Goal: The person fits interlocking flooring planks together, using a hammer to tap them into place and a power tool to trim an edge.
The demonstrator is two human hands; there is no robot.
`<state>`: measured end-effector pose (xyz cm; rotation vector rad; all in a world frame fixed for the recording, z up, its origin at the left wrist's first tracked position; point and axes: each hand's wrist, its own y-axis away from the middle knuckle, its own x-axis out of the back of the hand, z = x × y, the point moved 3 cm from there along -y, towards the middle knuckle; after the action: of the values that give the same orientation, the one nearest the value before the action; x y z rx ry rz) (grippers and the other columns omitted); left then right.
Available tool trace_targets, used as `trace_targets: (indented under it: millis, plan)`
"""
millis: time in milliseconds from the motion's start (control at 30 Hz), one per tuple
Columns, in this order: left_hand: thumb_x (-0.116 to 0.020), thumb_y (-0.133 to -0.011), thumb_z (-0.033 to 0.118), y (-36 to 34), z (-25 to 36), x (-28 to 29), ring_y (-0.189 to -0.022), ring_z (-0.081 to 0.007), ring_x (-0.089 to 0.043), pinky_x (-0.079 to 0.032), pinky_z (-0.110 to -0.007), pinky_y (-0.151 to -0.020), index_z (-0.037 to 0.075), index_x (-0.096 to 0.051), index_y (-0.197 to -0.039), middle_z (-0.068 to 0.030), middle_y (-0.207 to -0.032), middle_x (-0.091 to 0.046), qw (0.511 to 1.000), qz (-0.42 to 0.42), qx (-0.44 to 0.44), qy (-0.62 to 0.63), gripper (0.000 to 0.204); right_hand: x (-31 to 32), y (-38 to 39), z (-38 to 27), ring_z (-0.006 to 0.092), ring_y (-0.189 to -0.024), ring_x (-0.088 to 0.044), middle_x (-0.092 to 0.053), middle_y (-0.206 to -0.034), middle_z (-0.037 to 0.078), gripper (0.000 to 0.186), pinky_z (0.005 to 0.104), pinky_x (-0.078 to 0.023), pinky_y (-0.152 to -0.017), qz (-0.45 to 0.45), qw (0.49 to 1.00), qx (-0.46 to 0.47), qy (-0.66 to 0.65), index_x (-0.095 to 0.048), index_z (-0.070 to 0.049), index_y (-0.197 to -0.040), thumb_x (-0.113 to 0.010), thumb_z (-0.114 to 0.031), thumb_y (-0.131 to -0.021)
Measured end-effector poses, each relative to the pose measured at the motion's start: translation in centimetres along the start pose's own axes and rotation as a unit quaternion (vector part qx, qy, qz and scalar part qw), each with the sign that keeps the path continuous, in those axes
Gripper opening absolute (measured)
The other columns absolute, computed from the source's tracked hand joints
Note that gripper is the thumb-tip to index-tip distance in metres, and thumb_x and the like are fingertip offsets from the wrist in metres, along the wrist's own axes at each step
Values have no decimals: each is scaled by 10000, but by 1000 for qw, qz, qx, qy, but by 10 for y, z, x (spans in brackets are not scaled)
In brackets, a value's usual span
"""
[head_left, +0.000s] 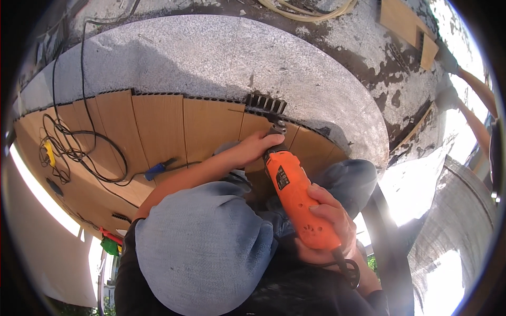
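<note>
An orange corded oscillating multi-tool [295, 195] lies slantwise before me, its metal head pointing away and its cable trailing from the near end. My left hand [257, 147] is closed round the dark neck just behind the head. Around the rear of the orange body wraps my right hand [334, 224], thumb and fingers on the casing. The head is over the far edge of wood-coloured hollow-core boards [158, 124]. Just past it, a short row of open hollow cells [266, 103] faces up at that edge. Whether the blade touches anything is hidden.
A curved grey speckled slab [211, 58] borders the boards. Black cable [89, 150] lies coiled on the left, with a blue plug connector [155, 171]. A pale hose [311, 13] is at the top. At right, another person's gloved hands [448, 79] are near board offcuts [403, 21].
</note>
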<state>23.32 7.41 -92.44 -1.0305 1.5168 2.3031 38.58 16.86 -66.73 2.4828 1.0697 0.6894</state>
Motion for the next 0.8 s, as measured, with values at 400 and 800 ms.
trace_targets:
  millis: [400,800]
  plan:
    - [-498,-1086,529,4,61,-49,-1027,-138,-594,-480,-341,-920,-6,-670,-1125,-49,-1090,-689,975,-86,-46,-200,563,0,58,19,536,-1462,-394,-372,-1577,314,990,616,-367,-1184,130,961,53,-237,-369,-59,-1505,-935,-230,-712]
    - [-798,-856,292,-17,170,30,-967,-248,-685,-509,-417,-908,113,-683,-1149,-84,-1088,-678,408,193,-317,-834,363,42,132,25,470,-1449,-425,-393,-1575,253,940,579,-405,-1179,223,970,-23,-94,-388,-178,-1495,-885,-480,-757]
